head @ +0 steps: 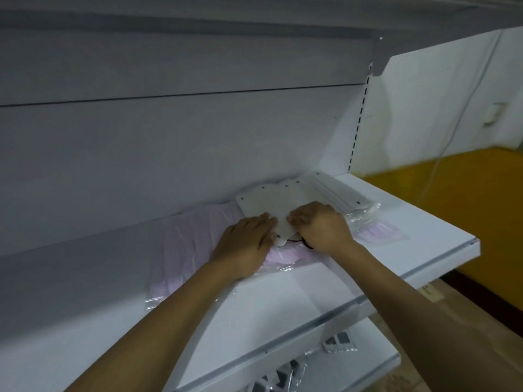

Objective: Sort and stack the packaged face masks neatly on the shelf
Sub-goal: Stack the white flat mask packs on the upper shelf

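White mask packs (283, 202) lay fanned at the back of the shelf (283, 301), atop pink packs (192, 236) spreading to their 8 and 4 o'clock. Left hand (243, 244), fingers straight, pressed flat at the fan's 7 o'clock, apparently steadying it. Right hand (319, 224), fingers curled, pinched the near edge at 5 o'clock, likely squaring the stack.

— Beyond the left hand (243, 244)?
— Grey back panel (169, 137), one seam across, dim under an upper shelf (254, 7).
— Right of the right hand (322, 227)?
— Slotted upright (360, 114), then white wall (418, 103) over a yellow band (467, 207); thin cable (464, 108) beside a blurred wall fitting (493, 114).
— Below both?
— White shelf (424, 219), a lower shelf (368, 374), brown floor (467, 312).
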The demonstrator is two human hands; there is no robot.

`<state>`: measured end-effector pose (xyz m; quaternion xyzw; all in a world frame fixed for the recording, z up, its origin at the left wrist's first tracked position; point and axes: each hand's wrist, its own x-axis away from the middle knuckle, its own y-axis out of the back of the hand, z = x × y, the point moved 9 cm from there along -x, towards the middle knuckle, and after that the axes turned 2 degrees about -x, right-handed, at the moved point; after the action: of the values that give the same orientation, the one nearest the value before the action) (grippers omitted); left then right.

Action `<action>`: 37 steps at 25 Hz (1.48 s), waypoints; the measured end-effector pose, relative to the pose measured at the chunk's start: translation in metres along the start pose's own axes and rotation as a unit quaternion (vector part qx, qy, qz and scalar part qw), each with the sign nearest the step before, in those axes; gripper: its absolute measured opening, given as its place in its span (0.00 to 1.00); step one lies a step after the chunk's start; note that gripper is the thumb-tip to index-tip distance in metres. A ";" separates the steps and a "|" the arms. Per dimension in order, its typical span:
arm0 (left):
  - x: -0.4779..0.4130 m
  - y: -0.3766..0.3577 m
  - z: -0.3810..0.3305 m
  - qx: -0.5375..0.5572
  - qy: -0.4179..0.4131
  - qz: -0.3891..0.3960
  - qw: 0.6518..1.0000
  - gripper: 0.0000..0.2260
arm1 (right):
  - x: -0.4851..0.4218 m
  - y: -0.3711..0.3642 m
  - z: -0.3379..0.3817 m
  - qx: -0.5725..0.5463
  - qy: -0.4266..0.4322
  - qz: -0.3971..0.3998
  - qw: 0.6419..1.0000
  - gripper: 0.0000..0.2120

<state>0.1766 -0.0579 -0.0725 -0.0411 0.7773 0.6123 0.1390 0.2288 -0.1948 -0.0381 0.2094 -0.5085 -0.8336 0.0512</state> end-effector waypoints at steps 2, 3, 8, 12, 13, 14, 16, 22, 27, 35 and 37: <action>-0.001 -0.002 0.001 0.001 0.003 -0.004 1.000 0.22 | -0.011 0.003 -0.009 0.056 -0.041 0.009 0.998 0.29; 0.000 -0.003 0.001 0.000 0.004 -0.003 1.000 0.22 | -0.014 0.002 -0.011 0.089 -0.055 0.020 0.994 0.33; -0.001 -0.003 0.002 0.007 0.005 -0.002 1.000 0.20 | -0.018 -0.002 0.005 0.090 -0.041 0.016 0.995 0.32; -0.002 0.000 0.004 0.027 0.015 -0.008 0.999 0.21 | -0.025 -0.006 -0.001 -0.064 -0.106 0.052 0.991 0.39; -0.001 -0.001 0.005 0.035 0.018 -0.011 0.999 0.21 | -0.026 -0.004 -0.004 -0.125 -0.131 0.047 0.982 0.41; -0.002 -0.001 0.006 0.044 0.019 -0.013 0.999 0.21 | -0.028 -0.003 -0.007 -0.190 -0.152 0.039 0.969 0.42; -0.005 -0.004 0.009 0.063 0.018 -0.007 0.998 0.21 | -0.027 -0.003 -0.007 -0.296 -0.183 0.040 0.937 0.42; -0.002 0.019 0.031 0.367 0.099 -0.124 0.917 0.18 | -0.022 0.003 0.029 -0.286 -0.112 0.026 0.951 0.26; 0.005 0.049 0.082 0.644 0.251 -0.199 0.694 0.28 | -0.019 0.023 0.083 -0.381 -0.044 -0.043 0.923 0.27; 0.115 0.132 0.186 0.787 0.135 -0.211 0.564 0.24 | 0.003 -0.037 0.249 -0.613 0.028 0.130 0.779 0.30; 0.163 0.146 0.229 0.781 0.127 -0.285 0.541 0.23 | 0.022 -0.080 0.295 -0.730 0.002 0.205 0.652 0.31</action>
<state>0.0245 0.2165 -0.0269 -0.2125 0.9045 -0.3211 0.1831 0.1007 0.0810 0.0023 -0.0034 0.2348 -0.9037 0.3580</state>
